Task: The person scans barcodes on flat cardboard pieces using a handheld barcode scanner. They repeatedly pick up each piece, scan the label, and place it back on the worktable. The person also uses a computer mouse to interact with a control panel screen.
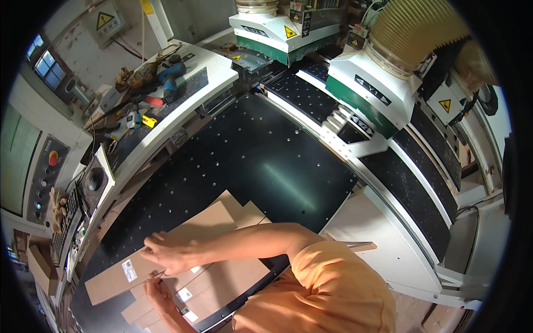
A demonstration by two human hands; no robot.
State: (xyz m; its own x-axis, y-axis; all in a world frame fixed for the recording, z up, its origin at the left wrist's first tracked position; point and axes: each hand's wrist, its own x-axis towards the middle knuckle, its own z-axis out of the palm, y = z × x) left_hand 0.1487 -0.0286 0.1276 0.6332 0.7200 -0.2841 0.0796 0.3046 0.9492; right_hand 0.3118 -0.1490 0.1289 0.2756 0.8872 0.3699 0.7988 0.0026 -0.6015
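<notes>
1. The right hand [173,255] is partly closed, its fingers bent downward over the near edge of the uppermost brown board [208,222]; whether it grips the board or only rests there cannot be told.
2. The left hand [158,293] is just below the right one, nearer the person's body. Its fingers are half curled, with the tips drawn close together beside the same board's near edge; whether anything is pinched between them cannot be made out.
3. The uppermost board lies slantwise, with a white label [129,271] near its left end.
4. More brown boards [236,283] lie partly beneath it and toward the person.
5. All of them lie on the near part of a black, dotted tabletop [222,158].
</notes>
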